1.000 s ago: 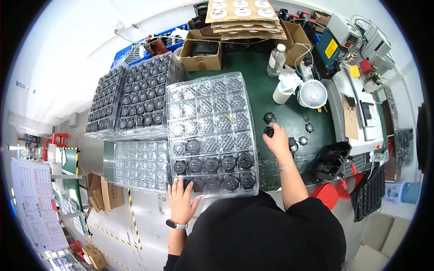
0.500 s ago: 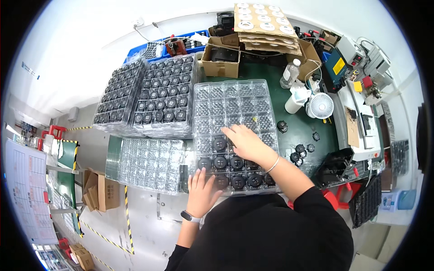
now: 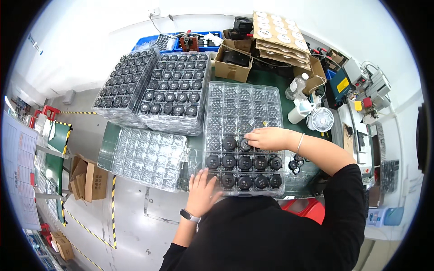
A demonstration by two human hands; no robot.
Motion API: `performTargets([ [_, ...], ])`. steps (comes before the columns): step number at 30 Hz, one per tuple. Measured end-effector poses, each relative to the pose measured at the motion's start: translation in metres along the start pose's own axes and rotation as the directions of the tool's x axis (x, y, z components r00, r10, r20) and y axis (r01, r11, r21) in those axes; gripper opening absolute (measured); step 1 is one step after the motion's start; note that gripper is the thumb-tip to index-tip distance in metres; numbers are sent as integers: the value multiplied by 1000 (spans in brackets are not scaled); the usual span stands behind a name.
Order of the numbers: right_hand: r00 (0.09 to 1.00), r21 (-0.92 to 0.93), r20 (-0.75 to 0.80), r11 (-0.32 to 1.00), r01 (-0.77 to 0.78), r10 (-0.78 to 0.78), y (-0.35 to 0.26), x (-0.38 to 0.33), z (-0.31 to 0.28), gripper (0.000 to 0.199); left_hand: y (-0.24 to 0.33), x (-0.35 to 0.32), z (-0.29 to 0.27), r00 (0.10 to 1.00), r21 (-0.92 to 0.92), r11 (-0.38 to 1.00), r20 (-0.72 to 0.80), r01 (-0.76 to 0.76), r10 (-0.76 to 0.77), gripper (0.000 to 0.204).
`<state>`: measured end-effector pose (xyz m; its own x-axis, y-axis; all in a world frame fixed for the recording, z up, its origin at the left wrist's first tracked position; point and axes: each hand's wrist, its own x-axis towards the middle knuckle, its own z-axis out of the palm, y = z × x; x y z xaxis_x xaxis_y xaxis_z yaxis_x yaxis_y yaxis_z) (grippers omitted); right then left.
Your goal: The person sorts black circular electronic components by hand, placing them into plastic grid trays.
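A clear plastic tray (image 3: 231,108) with square pockets lies before me. Round black parts (image 3: 245,163) fill its pockets in the two nearest rows, though my left hand covers the near left corner. Farther in, the third row holds one such part (image 3: 229,143) at the left and a second one (image 3: 245,145) beside it. The fingers of my right hand (image 3: 263,138) are closed at the rim of that second part, which sits in its pocket. My left hand (image 3: 202,193), fingers stretched out, rests at the tray's near left corner, holding nothing.
Left of the tray lies another clear tray (image 3: 147,158). Behind it stand two tall stacks of filled trays (image 3: 174,97). A white fan (image 3: 320,119), a clear bottle (image 3: 296,86) and a cardboard box (image 3: 233,65) stand farther back. Several loose black parts (image 3: 294,165) lie beyond my right forearm.
My right hand has shifted onto the second part in the third row, its forearm swinging out to the right. My left hand stays at the tray corner. The whole view has shifted slightly.
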<state>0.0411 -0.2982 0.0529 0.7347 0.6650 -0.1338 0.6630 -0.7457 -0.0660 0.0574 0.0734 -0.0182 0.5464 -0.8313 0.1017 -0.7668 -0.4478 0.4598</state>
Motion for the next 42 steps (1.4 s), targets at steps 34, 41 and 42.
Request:
performTargets([
  [34,662,-29,310,703,-710,682,-10,-43,0,44,10,8,3,999,-13,1000,-41,3,-3,55],
  [41,658,261,-44,644,-719,752,-32,-64,36,43,25,78,15,979,-157,971,-114,-183,166,47],
  [42,681,348,23,633,-692,732,-27,-64,29,37,27,93,20,967,-163,961,-163,-222,196,44],
])
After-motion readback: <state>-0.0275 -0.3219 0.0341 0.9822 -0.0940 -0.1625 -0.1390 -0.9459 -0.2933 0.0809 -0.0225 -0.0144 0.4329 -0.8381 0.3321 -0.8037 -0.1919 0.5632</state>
